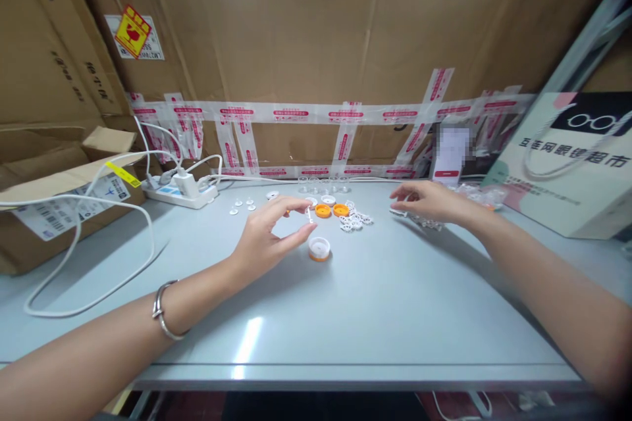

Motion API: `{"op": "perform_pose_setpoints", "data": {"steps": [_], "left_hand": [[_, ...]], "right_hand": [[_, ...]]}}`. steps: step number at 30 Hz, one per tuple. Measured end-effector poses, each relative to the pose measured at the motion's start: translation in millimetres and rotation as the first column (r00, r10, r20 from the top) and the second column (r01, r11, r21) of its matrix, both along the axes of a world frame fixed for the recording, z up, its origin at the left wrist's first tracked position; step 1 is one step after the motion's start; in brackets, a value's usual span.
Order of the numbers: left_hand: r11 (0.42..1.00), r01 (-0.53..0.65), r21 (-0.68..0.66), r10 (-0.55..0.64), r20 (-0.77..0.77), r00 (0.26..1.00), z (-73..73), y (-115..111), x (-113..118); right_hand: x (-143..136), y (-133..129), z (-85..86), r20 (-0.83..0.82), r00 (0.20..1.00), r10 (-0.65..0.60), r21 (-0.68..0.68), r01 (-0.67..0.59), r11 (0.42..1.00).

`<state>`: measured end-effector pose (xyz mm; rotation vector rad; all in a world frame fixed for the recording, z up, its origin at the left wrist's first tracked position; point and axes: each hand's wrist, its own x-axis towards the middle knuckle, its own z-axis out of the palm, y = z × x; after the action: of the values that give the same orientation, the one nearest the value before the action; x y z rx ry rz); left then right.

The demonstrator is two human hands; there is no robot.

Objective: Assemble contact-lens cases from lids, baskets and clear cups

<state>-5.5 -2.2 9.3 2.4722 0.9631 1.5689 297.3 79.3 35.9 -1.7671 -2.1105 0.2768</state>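
Between thumb and forefinger of my left hand (271, 233) there is a small white part (310, 214), held upright. Just to the right and below is a round white piece with an orange base (319, 248). Two orange rings (332, 210) lie behind it, beside a pile of small white parts (355, 218). On the right, my right hand (419, 202) is over another group of white parts (428, 223); its fingers are bent together at a flat white piece (397, 212), and whether they grip it is unclear.
Small white discs (241, 205) and a row of clear round pieces (323, 185) lie towards the back. A power strip (182, 191) with cables and an opened box (69, 191) stand left. A phone (451, 154) and a paper bag (567, 164) are right.
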Motion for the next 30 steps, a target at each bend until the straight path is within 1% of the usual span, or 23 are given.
{"op": "perform_pose_setpoints", "data": {"steps": [2, 5, 9, 11, 12, 13, 14, 15, 16, 17, 18, 19, 21, 24, 26, 30], "left_hand": [[1.0, -0.006, -0.004, 0.006, -0.017, 1.0, -1.1, 0.6, -0.5], [1.0, -0.018, -0.008, 0.017, -0.025, 1.0, -1.8, 0.2, 0.2], [1.0, -0.018, -0.014, 0.018, -0.012, 1.0, -1.3, -1.0, 2.4], [1.0, -0.013, -0.024, 0.013, -0.02, 1.0, -1.3, -1.7, 3.7], [1.0, -0.009, -0.027, 0.008, -0.027, 1.0, -1.4, -2.0, 4.3], [1.0, -0.001, -0.029, 0.0, -0.036, 0.999, -1.5, -2.5, 4.9], [1.0, 0.009, -0.03, -0.01, -0.046, 0.999, -1.7, -2.9, 5.5], [0.999, 0.019, -0.029, -0.021, -0.057, 0.998, -1.8, -3.2, 6.0], [0.999, 0.031, -0.024, -0.032, -0.066, 0.997, -1.8, -3.5, 6.3], [0.999, 0.04, -0.017, -0.041, -0.075, 0.996, -1.7, -3.6, 6.5], [0.999, 0.043, -0.006, -0.044, -0.081, 0.996, -1.6, -3.4, 6.5], [0.999, 0.041, 0.008, -0.04, -0.086, 0.995, -1.5, -3.1, 6.3], [0.999, 0.029, 0.039, -0.025, -0.095, 0.995, -1.6, -1.9, 5.8], [0.997, 0.019, 0.08, -0.01, -0.112, 0.994, -2.6, 0.4, 5.5], [0.994, 0.029, 0.106, -0.015, -0.127, 0.992, -4.1, 1.6, 5.9], [0.988, 0.055, 0.142, -0.031, -0.165, 0.986, -7.0, 3.4, 7.2]], "right_hand": [[14.2, 10.1, -8.0, 0.055, 0.998, 0.022, -0.046, -0.019, 0.999], [15.7, 17.4, -17.7, 0.051, 0.998, 0.025, -0.024, -0.024, 0.999], [-3.8, 11.5, -17.7, -0.015, 1.0, 0.008, 0.034, -0.007, 0.999], [-20.7, 0.2, -15.5, -0.124, 0.991, 0.051, 0.025, -0.048, 0.999], [-30.8, -7.2, -14.7, -0.205, 0.974, 0.09, 0.006, -0.091, 0.996], [-41.7, -15.5, -14.2, -0.41, 0.901, 0.142, -0.023, -0.166, 0.986], [-52.9, -24.0, -14.1, -0.579, 0.798, 0.165, -0.054, -0.24, 0.969], [-63.8, -32.5, -14.2, -0.691, 0.705, 0.163, -0.082, -0.3, 0.95], [-73.8, -40.3, -14.3, -0.769, 0.624, 0.141, -0.104, -0.34, 0.935], [-82.4, -47.2, -14.5, -0.819, 0.562, 0.118, -0.118, -0.367, 0.923], [-89.4, -53.0, -14.5, -0.849, 0.518, 0.104, -0.129, -0.393, 0.911], [-94.7, -57.5, -14.5, -0.869, 0.486, 0.093, -0.134, -0.412, 0.901], [-100.7, -63.4, -14.5, -0.891, 0.449, 0.067, -0.145, -0.42, 0.896], [-103.9, -67.1, -15.4, -0.913, 0.407, -0.003, -0.179, -0.394, 0.902], [-105.7, -68.7, -16.6, -0.921, 0.389, -0.034, -0.204, -0.405, 0.891], [-109.8, -72.5, -18.8, -0.923, 0.383, -0.038, -0.223, -0.451, 0.865]]}}
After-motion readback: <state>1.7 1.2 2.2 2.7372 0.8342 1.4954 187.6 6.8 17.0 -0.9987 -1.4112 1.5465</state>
